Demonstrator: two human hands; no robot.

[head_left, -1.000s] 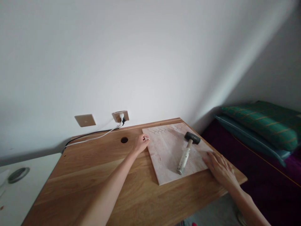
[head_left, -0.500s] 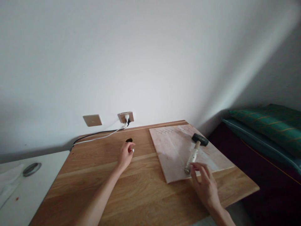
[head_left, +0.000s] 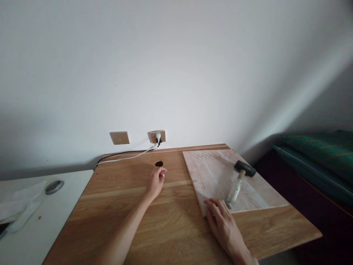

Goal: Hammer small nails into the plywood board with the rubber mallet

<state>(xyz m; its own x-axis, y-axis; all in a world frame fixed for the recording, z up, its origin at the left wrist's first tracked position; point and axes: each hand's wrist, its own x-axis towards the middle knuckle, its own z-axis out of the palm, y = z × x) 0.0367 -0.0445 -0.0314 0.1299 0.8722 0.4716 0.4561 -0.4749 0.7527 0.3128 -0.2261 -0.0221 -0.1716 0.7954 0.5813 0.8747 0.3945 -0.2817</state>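
A rubber mallet [head_left: 244, 169] with a black head and a whitish, worn handle lies on a pale wooden board [head_left: 212, 173]. My right hand [head_left: 223, 222] is at the board's near left corner, its fingers apart and touching the corner, just left of the handle's end. My left hand [head_left: 156, 182] hovers over or rests on the wooden tabletop [head_left: 154, 224], just in front of a round dark hole [head_left: 159, 163]. Its fingers are curled together, and a small white spot shows at the fingertips; what it is I cannot make out.
A wall socket [head_left: 156, 136] holds plugs with a white cable [head_left: 129, 159] and a black one running left along the table's back edge. Beside it is a blank plate [head_left: 119, 138]. Left stands a white surface [head_left: 52, 217] with a grey ring [head_left: 54, 187]; right, green cushions [head_left: 322, 154].
My right hand has moved left, from beside the mallet handle's end to the board's near left corner. The view has shifted slightly left. My left hand keeps its curled shape.
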